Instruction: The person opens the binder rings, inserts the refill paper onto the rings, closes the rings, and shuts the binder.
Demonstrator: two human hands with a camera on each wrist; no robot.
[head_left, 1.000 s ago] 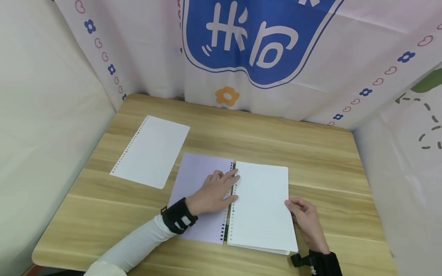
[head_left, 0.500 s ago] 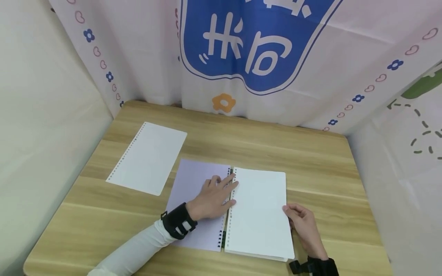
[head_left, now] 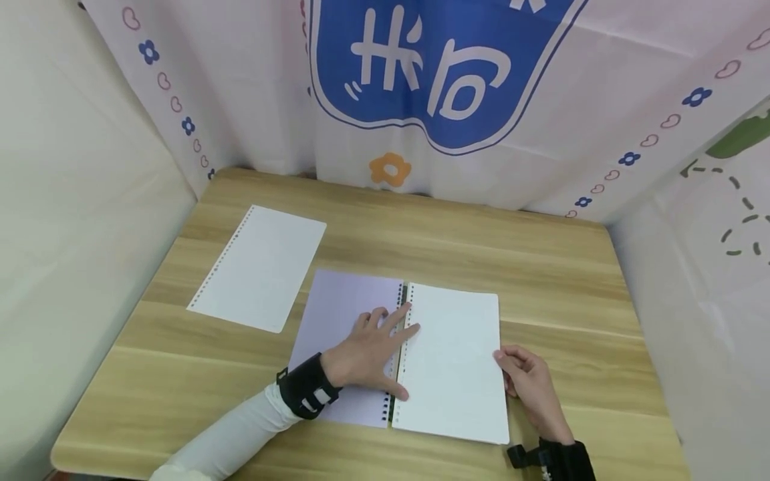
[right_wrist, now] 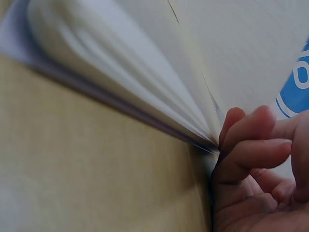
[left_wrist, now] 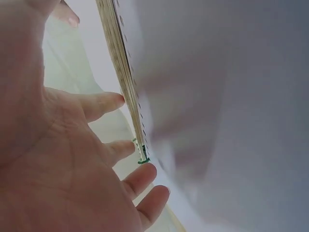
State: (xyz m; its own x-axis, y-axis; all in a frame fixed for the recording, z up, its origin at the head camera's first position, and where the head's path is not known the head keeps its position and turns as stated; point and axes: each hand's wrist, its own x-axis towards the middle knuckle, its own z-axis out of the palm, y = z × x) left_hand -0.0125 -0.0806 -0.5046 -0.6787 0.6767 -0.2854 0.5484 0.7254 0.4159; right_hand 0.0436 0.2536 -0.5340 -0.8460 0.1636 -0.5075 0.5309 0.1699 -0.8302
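A loose-leaf notebook lies open on the table, its purple cover (head_left: pixel 337 307) on the left and its stack of white punched pages (head_left: pixel 454 361) on the right. Across the binding rests my left hand (head_left: pixel 369 347), fingers spread and fingertips on the punched edge of the pages. The left wrist view shows that palm (left_wrist: pixel 63 145) beside the page edges and a green binder ring (left_wrist: pixel 143 159). My right hand (head_left: pixel 532 381) pinches the outer edge of the pages, thumb on top. In the right wrist view, curled fingers (right_wrist: pixel 251 150) meet the fanned page edges (right_wrist: pixel 125 67).
A loose white punched sheet (head_left: pixel 259 267) lies at the left on the wooden table (head_left: pixel 541 260). Behind the table hangs a printed curtain (head_left: pixel 259 87). Pale cloth walls (head_left: pixel 78 200) enclose both sides.
My left hand has spread wider, its thumb sliding down along the binding toward the lower rings. The lower corner of the pages sits more even. My right hand stays at the page edge.
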